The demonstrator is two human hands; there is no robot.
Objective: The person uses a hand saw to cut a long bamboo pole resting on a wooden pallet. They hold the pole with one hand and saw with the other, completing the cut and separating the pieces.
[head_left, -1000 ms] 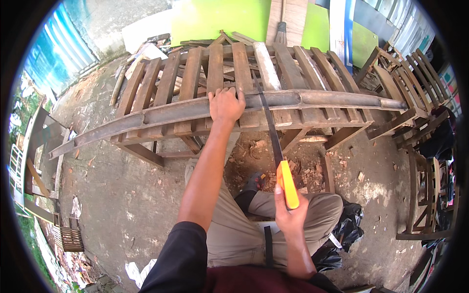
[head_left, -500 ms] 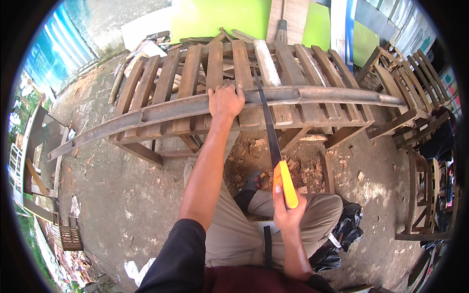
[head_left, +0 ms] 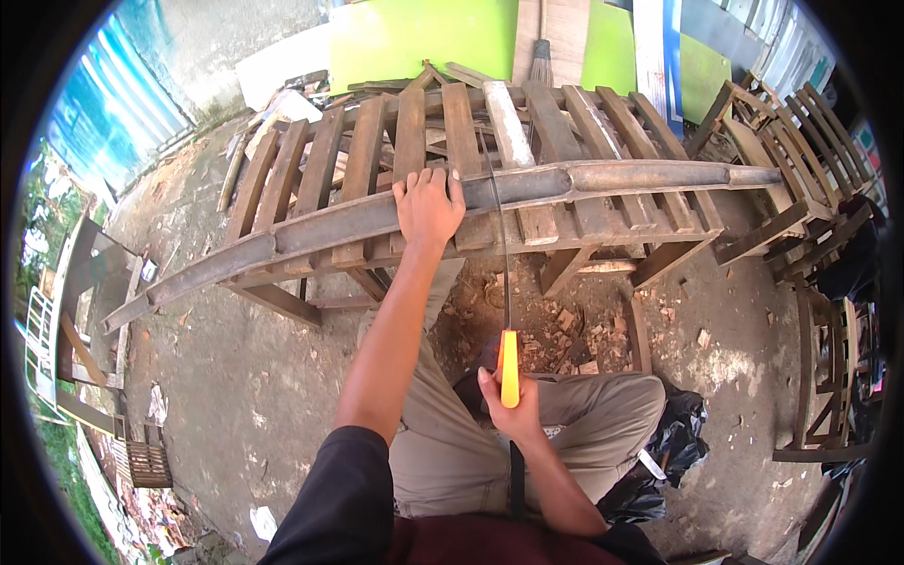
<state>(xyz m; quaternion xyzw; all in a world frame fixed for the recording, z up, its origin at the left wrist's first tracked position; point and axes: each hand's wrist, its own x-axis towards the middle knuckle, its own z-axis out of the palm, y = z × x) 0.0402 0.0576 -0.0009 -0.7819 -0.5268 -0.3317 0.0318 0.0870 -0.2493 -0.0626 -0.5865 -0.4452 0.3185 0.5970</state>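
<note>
A long split bamboo pole (head_left: 330, 228), grey-brown with its hollow face and nodes showing, lies across the near part of a slatted wooden bench (head_left: 410, 132). My left hand (head_left: 428, 205) grips the pole left of its middle, fingers over the far edge. In my right hand (head_left: 514, 407) is a handsaw (head_left: 509, 367) with a yellow and orange handle, the fingers wrapped round it. Its thin dark blade runs away from me and crosses the bamboo just right of my left hand, seen almost edge-on. I cannot tell how deep any cut is.
Wood chips (head_left: 574, 330) litter the ground beneath the bench. A black plastic bag (head_left: 673, 438) lies beside my bent leg. Wooden racks (head_left: 815, 367) stand at the right, and a slatted crate (head_left: 141, 461) at the left. A broom (head_left: 540, 61) leans behind the bench.
The saw's handle has swung left and a little nearer to me, so the blade turned from slanted to nearly straight ahead. My left hand keeps its grip on the bamboo.
</note>
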